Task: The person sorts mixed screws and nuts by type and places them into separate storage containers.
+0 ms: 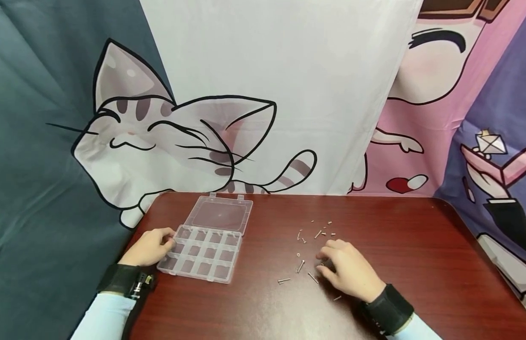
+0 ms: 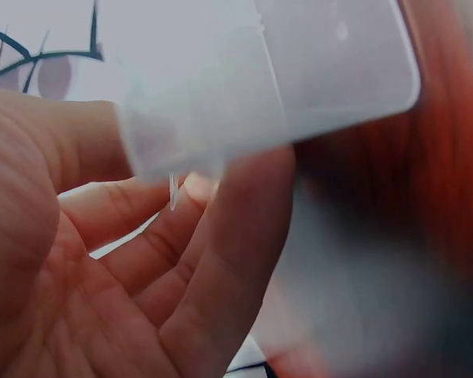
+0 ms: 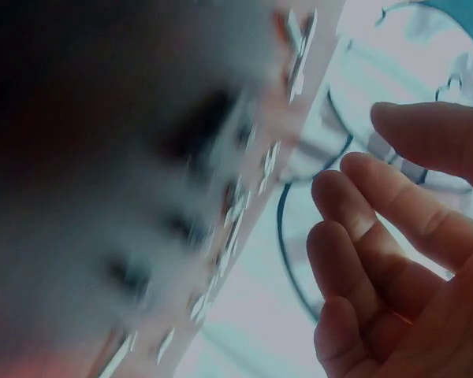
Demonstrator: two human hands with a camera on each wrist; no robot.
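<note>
A clear plastic compartment box (image 1: 196, 275) lies on the table with its lid (image 1: 220, 215) folded back. At the box's left edge my left hand (image 1: 148, 248) grips the wall, and in the left wrist view the thumb and index finger close on a corner of the translucent plastic (image 2: 339, 71). My right hand (image 1: 354, 271) hovers over the table beside scattered screws, fingers loosely bent and apart, holding nothing. Nearest to it are a thin screw (image 1: 313, 277) and a longer screw (image 1: 301, 266). Blurred metal pieces (image 3: 232, 201) show beyond the fingers in the right wrist view.
Several small screws (image 1: 318, 234) and bits of hardware lie farther back, with a small nut (image 1: 298, 255) and another screw (image 1: 284, 281) between box and right hand. A cat-printed cloth (image 1: 263, 71) hangs behind the brown table (image 1: 437, 255).
</note>
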